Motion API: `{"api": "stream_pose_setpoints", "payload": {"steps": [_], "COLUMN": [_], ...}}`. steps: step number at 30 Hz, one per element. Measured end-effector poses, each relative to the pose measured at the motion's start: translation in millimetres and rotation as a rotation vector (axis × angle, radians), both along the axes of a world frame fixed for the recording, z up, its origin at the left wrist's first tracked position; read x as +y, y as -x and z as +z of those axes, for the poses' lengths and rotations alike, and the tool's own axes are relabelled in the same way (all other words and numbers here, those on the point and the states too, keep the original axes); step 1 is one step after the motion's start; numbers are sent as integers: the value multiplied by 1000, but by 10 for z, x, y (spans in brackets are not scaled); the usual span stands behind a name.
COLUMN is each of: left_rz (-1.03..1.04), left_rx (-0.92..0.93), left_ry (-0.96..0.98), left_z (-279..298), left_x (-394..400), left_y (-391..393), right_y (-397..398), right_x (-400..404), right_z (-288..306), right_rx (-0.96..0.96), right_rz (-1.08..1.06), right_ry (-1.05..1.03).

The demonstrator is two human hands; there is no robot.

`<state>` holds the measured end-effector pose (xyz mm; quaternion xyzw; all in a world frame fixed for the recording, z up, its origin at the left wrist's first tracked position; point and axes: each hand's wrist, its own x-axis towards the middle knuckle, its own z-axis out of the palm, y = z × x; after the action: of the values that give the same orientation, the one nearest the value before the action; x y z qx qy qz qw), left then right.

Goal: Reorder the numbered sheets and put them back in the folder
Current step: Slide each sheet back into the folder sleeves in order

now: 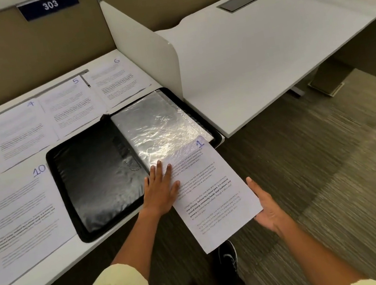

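the black folder point(103, 180) lies open on the counter point(54, 274), its clear sleeve point(158, 125) on the 3 o'clock half. sheet 1 point(212, 195) juts from the sleeve toward 5 o'clock, past the counter edge. the left hand point(161, 188) presses flat, fingers straight, on the sheet's 9 o'clock edge. the right hand point(267, 206) cups its 4 o'clock edge, fingers beneath. sheet 10 point(23, 214) lies at the folder's 9 o'clock; sheets 5 point(70, 105) and 6 point(118, 79) toward 12.

An open folder point(102, 172) lies at the right end of the table point(54, 274), sheets spread left and behind it.

Sheet 1 point(212, 193) overhangs the folder's near right corner; sheet 10 point(24, 216) lies left, sheets 5 point(70, 105) and 6 point(118, 79) behind.
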<state>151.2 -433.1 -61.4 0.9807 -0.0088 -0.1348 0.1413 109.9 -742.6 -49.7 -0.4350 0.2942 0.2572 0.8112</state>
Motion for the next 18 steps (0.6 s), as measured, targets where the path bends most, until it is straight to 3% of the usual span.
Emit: {"api": "stream_pose_setpoints", "payload": {"steps": [9,18], "left_rz": [34,60], "left_rx": [-2,-15], "left_ry": [65,31], "left_z": [6,6], "left_x": [53,194], "left_y": [56,226], "right_y": [460,596], "right_x": [353,586], "right_z": [-36,-109], "right_rx": [-8,3], "right_rz": [-202,-105], "right_ry": [-110,221]}}
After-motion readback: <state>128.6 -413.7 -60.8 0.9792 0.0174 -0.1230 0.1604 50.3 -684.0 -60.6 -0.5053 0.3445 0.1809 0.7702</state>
